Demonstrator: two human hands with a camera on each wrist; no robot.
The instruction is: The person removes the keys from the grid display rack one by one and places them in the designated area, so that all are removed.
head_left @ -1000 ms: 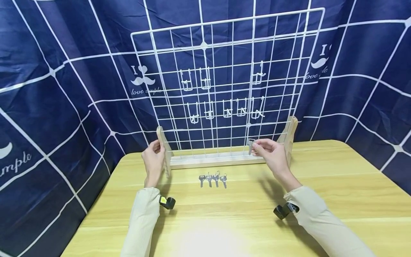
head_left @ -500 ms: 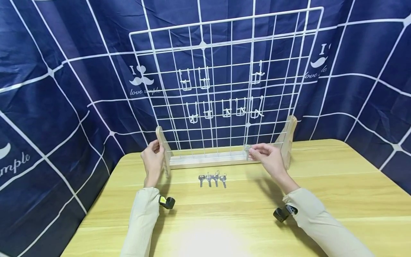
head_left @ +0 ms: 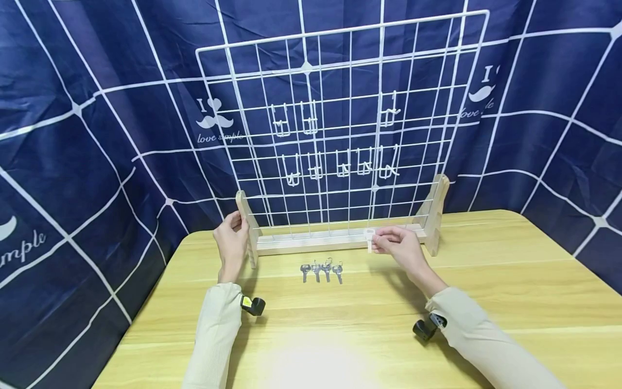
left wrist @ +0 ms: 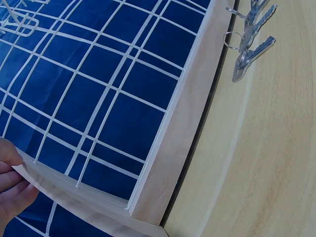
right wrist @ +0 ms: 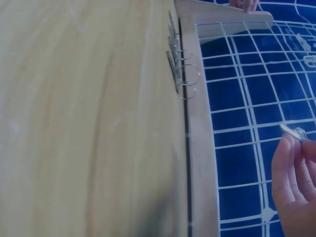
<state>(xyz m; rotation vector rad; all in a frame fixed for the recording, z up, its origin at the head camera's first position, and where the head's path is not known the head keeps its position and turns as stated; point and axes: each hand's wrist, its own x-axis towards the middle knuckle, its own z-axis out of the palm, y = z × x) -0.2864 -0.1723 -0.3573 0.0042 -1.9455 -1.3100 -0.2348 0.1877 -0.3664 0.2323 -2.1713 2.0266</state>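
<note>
My left hand [head_left: 231, 243] grips the wooden side support [head_left: 252, 240] at the left end of a white wire grid rack [head_left: 335, 208]. In the left wrist view, its thumb and fingers [left wrist: 19, 195] lie on either side of the support's edge. Between thumb and fingers, my right hand [head_left: 400, 248] pinches a small silver key [head_left: 370, 241], held in front of the rack's wooden base bar. The key's tip points upward-left in the right wrist view. Several other keys [head_left: 328, 273] with rings lie in a row on the table before the rack.
White wire hooks [head_left: 343, 168] hang on the grid in two rows. At the rack's right end stands another wooden support [head_left: 437, 210]. The wooden table [head_left: 311, 313] runs back to a dark blue curtain [head_left: 146, 108] with white lines.
My right hand has moved down and a little left with the key, from in front of the lower grid to the base bar. My left hand keeps its place.
</note>
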